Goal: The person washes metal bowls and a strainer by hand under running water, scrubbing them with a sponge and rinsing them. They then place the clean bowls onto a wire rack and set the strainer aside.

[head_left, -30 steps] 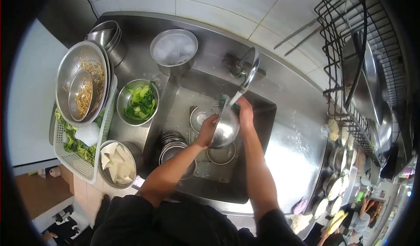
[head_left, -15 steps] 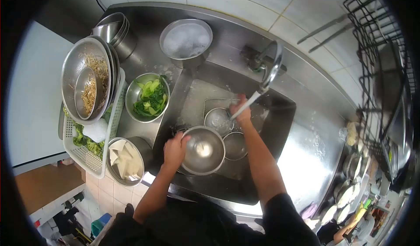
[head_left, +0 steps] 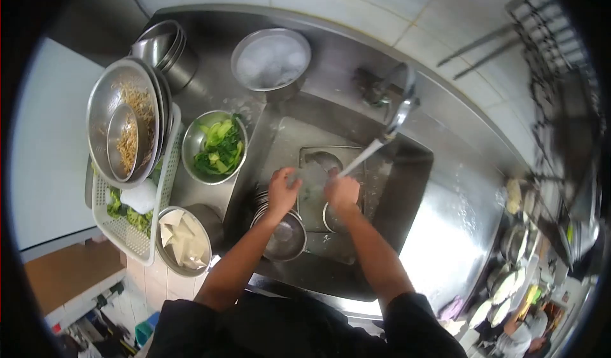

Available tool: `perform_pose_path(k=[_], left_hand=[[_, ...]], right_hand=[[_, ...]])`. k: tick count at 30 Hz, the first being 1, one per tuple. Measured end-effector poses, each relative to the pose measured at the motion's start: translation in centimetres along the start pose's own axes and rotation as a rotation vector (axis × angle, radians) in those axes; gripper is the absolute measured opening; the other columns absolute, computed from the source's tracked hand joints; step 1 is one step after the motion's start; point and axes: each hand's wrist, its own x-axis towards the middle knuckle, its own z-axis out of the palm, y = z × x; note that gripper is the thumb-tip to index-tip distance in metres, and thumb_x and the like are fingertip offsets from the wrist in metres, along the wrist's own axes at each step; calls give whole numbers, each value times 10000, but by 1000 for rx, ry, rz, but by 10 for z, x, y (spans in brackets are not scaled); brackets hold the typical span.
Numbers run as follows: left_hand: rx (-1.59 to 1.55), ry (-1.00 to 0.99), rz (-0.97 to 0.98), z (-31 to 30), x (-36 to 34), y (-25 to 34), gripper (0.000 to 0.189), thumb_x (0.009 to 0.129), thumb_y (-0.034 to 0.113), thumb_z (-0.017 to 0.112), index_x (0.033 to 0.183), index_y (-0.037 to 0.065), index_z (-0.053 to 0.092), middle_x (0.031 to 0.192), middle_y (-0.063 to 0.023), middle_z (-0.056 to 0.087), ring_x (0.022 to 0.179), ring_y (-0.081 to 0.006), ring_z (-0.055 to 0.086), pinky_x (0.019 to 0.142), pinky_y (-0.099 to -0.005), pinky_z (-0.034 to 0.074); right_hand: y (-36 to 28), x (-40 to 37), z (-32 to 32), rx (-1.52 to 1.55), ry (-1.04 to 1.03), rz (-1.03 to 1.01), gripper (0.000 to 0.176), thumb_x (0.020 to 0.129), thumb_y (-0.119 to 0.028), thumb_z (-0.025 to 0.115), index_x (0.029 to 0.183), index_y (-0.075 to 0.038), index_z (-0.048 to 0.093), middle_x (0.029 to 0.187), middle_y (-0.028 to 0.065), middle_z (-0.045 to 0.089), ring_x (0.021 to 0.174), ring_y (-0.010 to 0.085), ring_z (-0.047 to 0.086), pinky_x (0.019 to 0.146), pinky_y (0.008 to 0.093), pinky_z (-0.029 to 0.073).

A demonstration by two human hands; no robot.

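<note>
My left hand [head_left: 282, 194] is in the air over the sink, its thumb and fingers apart and holding nothing. Just below it, a metal bowl [head_left: 285, 238] sits on a stack of bowls at the sink's left side. My right hand [head_left: 342, 192] grips a small metal bowl [head_left: 326, 161], which is tilted beside the stream from the faucet [head_left: 398, 113]. Partly covered by my right wrist, another small bowl [head_left: 330, 218] lies in the sink. Beneath the tilted bowl is a wire-edged rectangular rack or tray [head_left: 365, 189], blurred by water.
Left of the sink [head_left: 407, 211] stand a bowl of green vegetables [head_left: 219, 147], a pot of white slices [head_left: 184, 240] and a plastic basket [head_left: 167, 176] carrying stacked bowls [head_left: 102, 110]. A foamy pot [head_left: 270, 62] stands behind. A wire rack [head_left: 541, 33] hangs at right.
My left hand has let go of the larger bowl, which now rests at the left on the stack, and has moved up and right. My right hand has lowered and now holds the small bowl tilted.
</note>
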Motion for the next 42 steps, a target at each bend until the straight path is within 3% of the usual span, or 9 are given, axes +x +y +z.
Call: perform_pose_path(k=[6, 13, 17, 23, 29, 32, 35, 39, 42], left_hand=[[96, -171, 51, 51, 53, 47, 479, 815, 64, 739, 1252, -28, 566, 1060, -262, 661, 1052, -431, 642, 903, -495, 517], [433, -859, 488, 9, 20, 167, 520, 796, -96, 584, 1289, 18, 468, 1058, -273, 653, 1112, -469, 611, 947, -541, 485], [73, -584, 514, 24, 15, 157, 471, 761, -137, 523, 1198, 36, 491, 1172, -243, 613, 1188, -450, 562, 931, -505, 461], [-294, -429, 355, 21, 39, 172, 110, 824, -74, 580, 726, -23, 575, 1125, -136, 707, 870, -263, 663, 727, -385, 499], [-562, -419, -122, -34, 61, 194, 124, 885, 60, 731, 853, -59, 735, 1025, -80, 734, 783, -94, 605, 655, -296, 479], [-747, -343, -288, 7, 67, 155, 129, 879, 87, 752, 855, -41, 753, 989, -87, 729, 840, -109, 618, 732, -312, 490], [-818, -365, -73, 10, 79, 145, 160, 881, 127, 763, 788, 20, 689, 929, -91, 712, 839, -161, 635, 754, -318, 497], [-905, -213, -433, 4, 106, 108, 132, 900, 116, 736, 840, 22, 665, 990, -117, 709, 884, -203, 667, 759, -348, 539], [-1187, -363, -585, 86, 94, 36, 294, 979, 104, 594, 1263, 26, 603, 1104, -130, 690, 888, -269, 692, 764, -392, 587]], right_hand=[[27, -77, -44, 1465, 168, 605, 77, 799, -6, 654, 782, -67, 609, 699, 10, 597, 708, 132, 561, 676, 300, 448], [51, -139, -21, 1798, -16, 902, 297, 872, -184, 707, 1141, -112, 605, 1115, 40, 613, 1055, 202, 584, 922, 385, 473], [41, -125, -20, 1827, 344, 1094, 336, 899, -209, 699, 1185, -88, 572, 1089, 37, 607, 1052, 187, 582, 997, 356, 430], [-1, -72, -90, 1825, 973, 536, 233, 958, -190, 670, 1120, -49, 580, 1019, 53, 585, 962, 170, 552, 887, 314, 446], [24, -31, -118, 186, 230, -535, 279, 797, -99, 676, 1071, -59, 715, 1248, 165, 604, 1078, 312, 575, 922, 460, 474], [-5, -12, -146, 346, 712, -205, 309, 698, -39, 667, 1007, -51, 672, 1041, 156, 619, 1040, 402, 566, 887, 480, 510], [-35, -29, -140, 990, 116, -95, 345, 689, -10, 650, 1032, -48, 661, 1098, 168, 612, 1048, 379, 579, 888, 460, 507], [-7, -60, -171, 385, 520, -168, 530, 719, 40, 611, 1236, -73, 645, 1215, 155, 629, 1158, 359, 584, 986, 412, 487], [-35, -58, -144, 632, 776, -249, 540, 779, 60, 608, 1302, -65, 648, 1293, 216, 591, 1230, 407, 529, 1035, 468, 456]])
